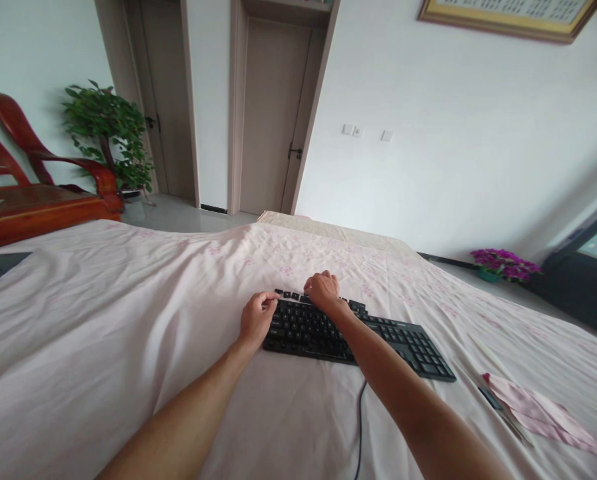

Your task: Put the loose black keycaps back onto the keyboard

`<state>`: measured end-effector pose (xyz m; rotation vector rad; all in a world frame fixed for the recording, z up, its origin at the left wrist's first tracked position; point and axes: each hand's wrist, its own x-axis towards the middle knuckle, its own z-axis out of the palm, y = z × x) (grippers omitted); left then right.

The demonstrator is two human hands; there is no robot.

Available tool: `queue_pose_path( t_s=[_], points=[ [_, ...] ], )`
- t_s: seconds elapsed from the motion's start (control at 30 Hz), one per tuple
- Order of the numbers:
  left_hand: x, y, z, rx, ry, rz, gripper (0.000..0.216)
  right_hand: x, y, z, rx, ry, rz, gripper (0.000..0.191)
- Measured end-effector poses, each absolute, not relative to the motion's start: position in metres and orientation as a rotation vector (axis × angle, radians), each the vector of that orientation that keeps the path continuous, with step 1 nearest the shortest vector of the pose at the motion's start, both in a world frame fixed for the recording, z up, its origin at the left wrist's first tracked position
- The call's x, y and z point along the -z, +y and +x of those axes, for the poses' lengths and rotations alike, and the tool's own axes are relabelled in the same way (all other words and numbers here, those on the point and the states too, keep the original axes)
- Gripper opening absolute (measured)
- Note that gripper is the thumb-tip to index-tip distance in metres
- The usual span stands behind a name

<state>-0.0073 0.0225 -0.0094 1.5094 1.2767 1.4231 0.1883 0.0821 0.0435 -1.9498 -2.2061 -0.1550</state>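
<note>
A black keyboard point(306, 331) lies on a pale pink cloth, its cable point(361, 427) running toward me. Along its far edge sits a row of loose black keycaps point(295, 296), with more keycaps point(358, 307) farther right. My left hand point(258, 319) is at the keyboard's far left corner, thumb and forefinger pinched together beside the leftmost keycap; what lies between the fingertips is too small to tell. My right hand point(323, 290) reaches over the keyboard's far edge with curled fingers among the keycaps. Its fingertips are partly hidden, and my right forearm covers part of the keys.
To the right lie a folded pink cloth point(543, 413) and a thin tool with a dark end point(489, 398). A dark flat object point(1, 267) rests at the left edge. Beyond are a wooden chair point(43, 200), a green plant point(106, 127) and purple flowers point(503, 263).
</note>
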Motion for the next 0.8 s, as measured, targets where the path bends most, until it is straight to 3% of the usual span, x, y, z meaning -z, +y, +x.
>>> queue_pose_path(
  t_s=[0.4,0.63,0.8],
  points=[
    [0.005,0.018,-0.005,-1.462,1.279,1.518,0.019,-0.06,0.066,0.178,0.182,-2.209,-1.755,0.012],
    [-0.014,0.005,0.005,-1.468,0.943,1.294,0.037,-0.075,0.02,0.163,-0.314,-1.984,-1.403,0.011],
    [-0.018,0.001,0.01,-1.289,0.816,1.157,0.038,-0.07,-0.008,0.161,-0.395,-1.898,-1.385,0.011]
  ],
)
